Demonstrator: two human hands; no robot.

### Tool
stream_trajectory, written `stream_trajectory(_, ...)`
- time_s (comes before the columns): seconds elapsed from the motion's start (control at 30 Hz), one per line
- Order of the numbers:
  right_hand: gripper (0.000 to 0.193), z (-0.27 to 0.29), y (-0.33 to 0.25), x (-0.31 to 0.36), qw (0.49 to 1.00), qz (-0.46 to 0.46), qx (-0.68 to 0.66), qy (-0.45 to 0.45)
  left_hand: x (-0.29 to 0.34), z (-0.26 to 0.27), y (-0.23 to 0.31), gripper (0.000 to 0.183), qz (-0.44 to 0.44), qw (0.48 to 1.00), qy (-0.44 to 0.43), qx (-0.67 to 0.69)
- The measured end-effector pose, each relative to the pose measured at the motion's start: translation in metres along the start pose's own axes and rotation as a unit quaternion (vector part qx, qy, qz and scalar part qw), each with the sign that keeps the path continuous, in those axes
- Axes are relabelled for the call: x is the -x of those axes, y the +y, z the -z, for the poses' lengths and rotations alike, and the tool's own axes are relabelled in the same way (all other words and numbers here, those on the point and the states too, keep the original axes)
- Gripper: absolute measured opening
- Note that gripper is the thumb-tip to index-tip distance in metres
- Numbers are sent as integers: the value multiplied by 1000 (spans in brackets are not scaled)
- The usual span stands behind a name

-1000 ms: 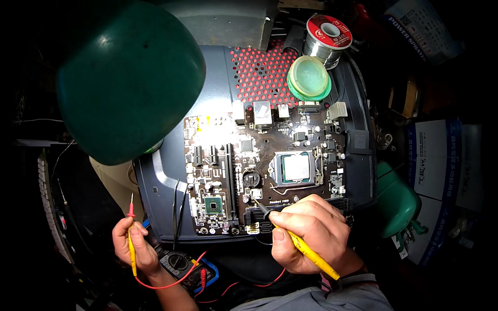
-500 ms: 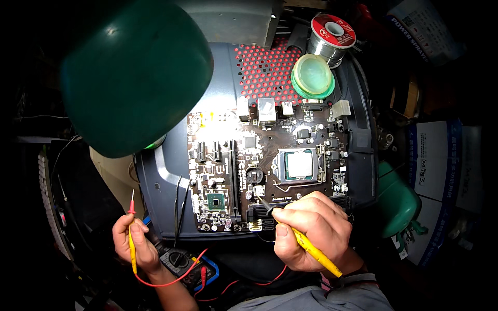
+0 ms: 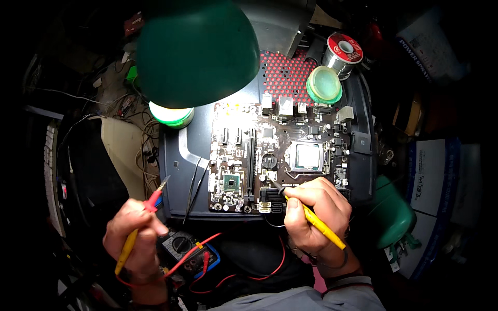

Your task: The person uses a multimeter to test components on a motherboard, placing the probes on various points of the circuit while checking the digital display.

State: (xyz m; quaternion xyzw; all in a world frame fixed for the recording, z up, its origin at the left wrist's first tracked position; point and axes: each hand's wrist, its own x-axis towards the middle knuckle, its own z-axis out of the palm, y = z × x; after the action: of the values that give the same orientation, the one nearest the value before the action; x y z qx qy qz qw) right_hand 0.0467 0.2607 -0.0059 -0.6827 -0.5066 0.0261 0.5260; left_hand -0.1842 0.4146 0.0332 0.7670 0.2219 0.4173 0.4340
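A dark brown computer motherboard (image 3: pixel 282 142) lies on a dark work platform under bright light. My right hand (image 3: pixel 321 210) grips a yellow multimeter probe with a black tip section (image 3: pixel 324 228); its point reaches the board near a small white part below the round battery holder. In my left hand (image 3: pixel 136 233) is a red-tipped yellow multimeter probe (image 3: pixel 126 253), its metal tip raised off the board, to the left of the platform. Below the platform's front edge lies a blue-edged multimeter (image 3: pixel 184 246), with a red lead (image 3: pixel 210 238) looping from it.
A green lamp shade (image 3: pixel 199 57) hangs over the board's upper left. Tweezers (image 3: pixel 192 189) rest at the platform's left. Behind the board stand a round green-rimmed tub (image 3: pixel 324 85) and a solder spool (image 3: pixel 345 52). A green tool (image 3: pixel 389 212) and boxes (image 3: pixel 436 181) are at right.
My left hand has shifted, and its probe has tilted to the right. The view has turned, so board and lamp appear farther right. My right probe stays near the same spot on the board.
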Motion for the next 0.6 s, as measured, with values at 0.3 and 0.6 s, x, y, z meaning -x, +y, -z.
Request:
stream_trajectory(0.3, 10, 2, -2, 2, 1000, -14, 17, -14, -56, -99, -1, 28, -68, 986, -148, -30)
stream_trajectory(0.6, 2, 2, 3, 7, 998, -25, 52, -1, -41, -167, -27, 23, 3, 993, 49, -109)
